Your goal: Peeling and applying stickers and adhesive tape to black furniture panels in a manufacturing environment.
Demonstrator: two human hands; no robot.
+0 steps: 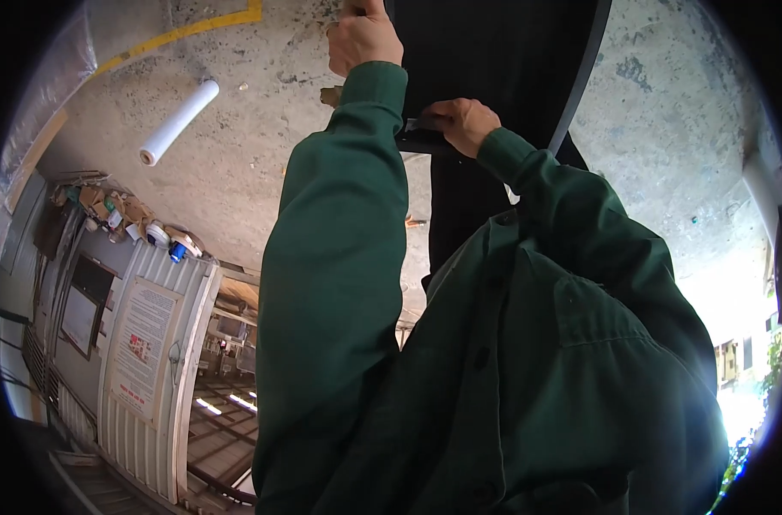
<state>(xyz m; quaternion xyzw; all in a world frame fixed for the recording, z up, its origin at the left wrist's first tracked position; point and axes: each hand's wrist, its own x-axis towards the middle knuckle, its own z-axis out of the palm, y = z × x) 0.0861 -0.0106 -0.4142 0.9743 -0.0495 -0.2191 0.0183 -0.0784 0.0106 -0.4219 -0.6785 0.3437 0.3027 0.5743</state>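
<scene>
Black panel (pixel 503 60): probably stiff, slick; hold by edges. My left hand (pixel 365 41) curls at its left edge, right hand (pixel 470 127) near its near edge; grips unclear.

The person's left arm (pixel 335 232) stretches well forward, left hand (pixel 367 40) curled; the right arm (pixel 571 202) bends inward, right hand (pixel 471 127) nearer in, fingers (pixel 443 108) bent.

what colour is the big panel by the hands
The panel is black, clearest in the head view.
</scene>
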